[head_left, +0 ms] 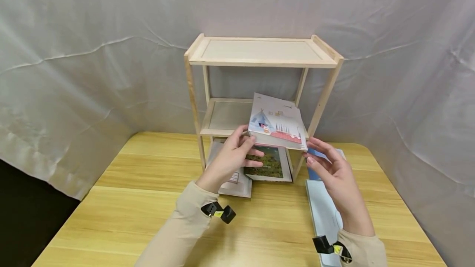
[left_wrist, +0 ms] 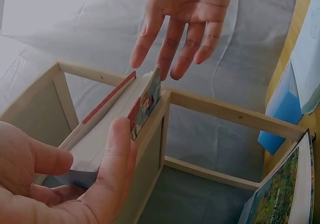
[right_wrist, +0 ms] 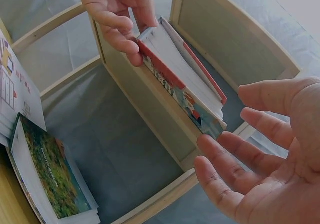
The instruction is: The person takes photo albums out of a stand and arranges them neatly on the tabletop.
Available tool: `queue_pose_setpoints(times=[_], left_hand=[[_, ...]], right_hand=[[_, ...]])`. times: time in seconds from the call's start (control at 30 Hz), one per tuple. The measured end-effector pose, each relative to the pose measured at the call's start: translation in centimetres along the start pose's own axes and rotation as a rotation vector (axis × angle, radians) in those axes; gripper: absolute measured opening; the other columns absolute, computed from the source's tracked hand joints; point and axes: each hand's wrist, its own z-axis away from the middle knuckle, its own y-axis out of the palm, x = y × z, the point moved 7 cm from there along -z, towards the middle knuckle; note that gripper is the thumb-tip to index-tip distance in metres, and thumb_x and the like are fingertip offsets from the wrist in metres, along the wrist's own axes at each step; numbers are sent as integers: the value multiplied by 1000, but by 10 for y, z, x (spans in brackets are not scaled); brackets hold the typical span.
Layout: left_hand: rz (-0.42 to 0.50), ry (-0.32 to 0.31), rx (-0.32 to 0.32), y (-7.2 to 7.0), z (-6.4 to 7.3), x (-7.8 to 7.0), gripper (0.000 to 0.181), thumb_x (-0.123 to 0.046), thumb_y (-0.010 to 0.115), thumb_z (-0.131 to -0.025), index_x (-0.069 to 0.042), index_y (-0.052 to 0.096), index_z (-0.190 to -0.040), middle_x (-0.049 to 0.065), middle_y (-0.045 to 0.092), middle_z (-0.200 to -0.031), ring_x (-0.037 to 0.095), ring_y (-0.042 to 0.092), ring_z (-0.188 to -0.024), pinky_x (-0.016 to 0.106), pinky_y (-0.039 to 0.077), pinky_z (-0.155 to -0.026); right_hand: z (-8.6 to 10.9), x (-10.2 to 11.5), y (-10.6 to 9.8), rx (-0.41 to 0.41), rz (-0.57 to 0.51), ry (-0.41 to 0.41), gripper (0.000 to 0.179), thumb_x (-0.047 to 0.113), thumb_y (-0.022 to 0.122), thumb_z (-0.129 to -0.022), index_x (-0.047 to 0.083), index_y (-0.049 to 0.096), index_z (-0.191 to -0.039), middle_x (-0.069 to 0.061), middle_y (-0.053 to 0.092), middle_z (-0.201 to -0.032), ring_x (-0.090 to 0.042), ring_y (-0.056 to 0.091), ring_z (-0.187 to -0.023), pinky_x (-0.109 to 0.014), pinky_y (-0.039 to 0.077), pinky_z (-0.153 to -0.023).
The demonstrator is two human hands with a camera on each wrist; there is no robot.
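Grey cloth (head_left: 111,81) is hanging behind the wooden shelf (head_left: 259,50); from the head we are seeing a thick, white, tent-pictured book (head_left: 274,118) tilting at the middle tier (head_left: 230,114), from the left wrist our left hand (left_wrist: 60,204) pinching it, from the right our right hand (right_wrist: 275,179) spreading fingers (right_wrist: 250,153) near its red-and-teal cover (right_wrist: 172,85).

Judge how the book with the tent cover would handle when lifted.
The tent-cover book seems fairly stiff, its cover looking flat. It is probably weighty, given its thick page block. It might splay open, as its pages look parted in the right wrist view.
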Motion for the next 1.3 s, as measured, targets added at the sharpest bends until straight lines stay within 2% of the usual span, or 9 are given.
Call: queue_pose_setpoints(times=[0.17, 0.3, 0.53, 0.7, 0.93, 1.03, 1.17, 1.3], left_hand=[[-13, 7, 7, 2, 8, -1, 52, -15, 45, -117, -16, 29, -166, 25, 56, -138, 28, 73, -104, 41, 68, -86], [-55, 14, 13, 3, 14, -2, 49, -18, 47, -116, -15, 32, -163, 22, 59, -135, 30, 74, -107, 41, 68, -86], [-94, 2, -20, 1, 16, -5, 56, -26, 53, -115, -16, 29, -164, 18, 61, -126, 21, 74, -99, 40, 68, -85], [-39, -14, -46, -7, 8, -3, 54, -30, 48, -116, -19, 29, -166, 19, 58, -133, 22, 74, -93, 40, 69, -82], [41, -35, -16, -10, 2, -4, 45, -31, 33, -119, -20, 33, -163, 23, 66, -126, 26, 74, -96, 39, 68, -84], [45, -33, -5, -10, 3, -4, 45, -30, 31, -120, -20, 32, -164, 23, 66, -127, 25, 74, -96, 40, 68, -86], [43, -31, -6, -10, 4, -6, 46, -29, 31, -120, -20, 31, -164, 24, 65, -129, 30, 74, -101, 39, 68, -86], [42, -30, -11, -9, 5, -7, 45, -27, 32, -119, -19, 31, -164, 24, 66, -128, 29, 74, -99, 37, 68, -84]], right_hand=[[1, 2, -1, -11, -12, -5, 51, 6, 59, -110, -2, 45, -158, -1, 56, -142, -2, 67, -117, -12, 57, -97], [0, 2, -2, -25, -20, 4, 51, 7, 60, -110, -2, 46, -158, -4, 55, -141, -3, 67, -114, -14, 58, -95], [0, 1, 2, -61, -48, 42, 53, 9, 61, -109, -2, 45, -159, -3, 54, -142, -2, 68, -111, -13, 59, -94], [-1, 1, 6, -69, -63, 46, 57, 10, 62, -109, -1, 42, -161, -1, 54, -145, -2, 67, -113, -14, 59, -95], [-2, 0, 5, -77, -67, 40, 55, 10, 62, -109, -1, 44, -160, -2, 56, -144, -1, 67, -112, -13, 58, -94], [-2, -1, 4, -78, -82, 47, 53, 11, 61, -110, -2, 45, -159, -2, 57, -142, -2, 68, -110, -13, 58, -94], [-2, -1, 3, -88, -92, 57, 53, 12, 62, -109, -2, 47, -158, -3, 59, -139, -3, 69, -108, -13, 59, -93], [-2, 1, 3, -94, -90, 61, 53, 12, 63, -109, -2, 48, -157, -4, 59, -138, -4, 70, -108, -14, 59, -93]])
